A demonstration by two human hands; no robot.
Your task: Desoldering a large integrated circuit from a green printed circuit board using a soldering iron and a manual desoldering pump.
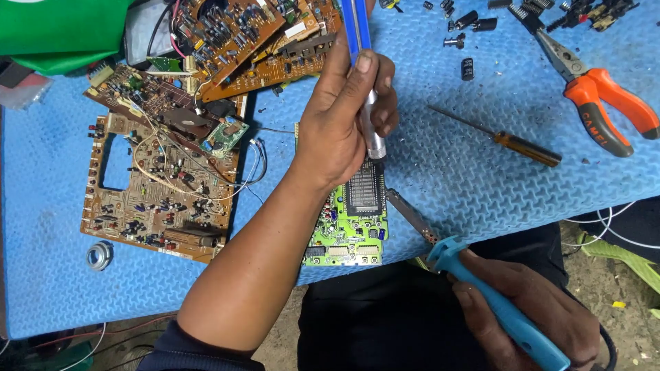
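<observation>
The scene is bright, with soft and even daylight. Shadows are weak: the left hand [344, 117] throws only a pale shadow on the blue foam mat [467, 178] near the green circuit board [350, 227]. A small glare sits on the metal tip of the desoldering pump [368, 103] and on the orange pliers [598, 96]. The middle is sharp. The right hand [529, 309] and the ground at the near edge are darker and a little soft. Far corners look slightly stretched.
</observation>
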